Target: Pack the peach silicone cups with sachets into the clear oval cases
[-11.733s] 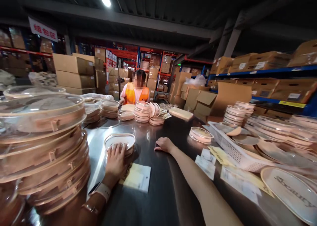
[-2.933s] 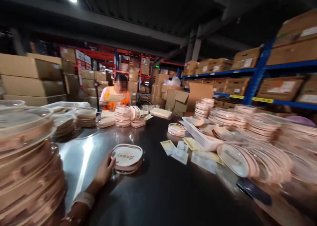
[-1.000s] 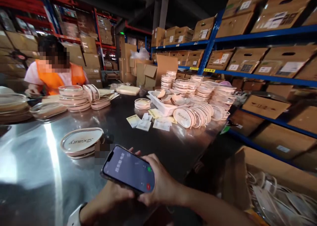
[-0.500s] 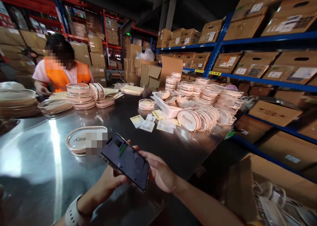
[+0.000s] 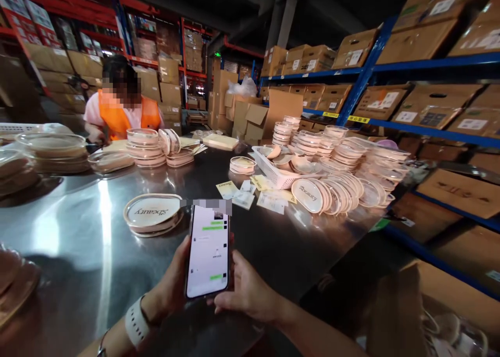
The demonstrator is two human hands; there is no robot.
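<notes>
A smartphone is held upright over the near edge of the metal table, its lit screen showing a chat page with green and white bubbles. My left hand is closed around its left side, a white strap on that wrist. On the other side, my right hand grips the phone's right edge, the thumb at the lower corner; some fingers are hidden behind it. Just beyond the phone, to the left, lies a short stack of oval clear-topped pouches, the top one printed with dark lettering.
Many similar pouches are piled at the right around a white basket. Paper cards lie before it. More pouch stacks stand at the left, near a person in an orange vest. Shelves of cartons line the right side.
The phone has turned from a leftward tilt to nearly upright, and its screen now shows brightly. My view has swung left, bringing more pouches in at the left edge.
</notes>
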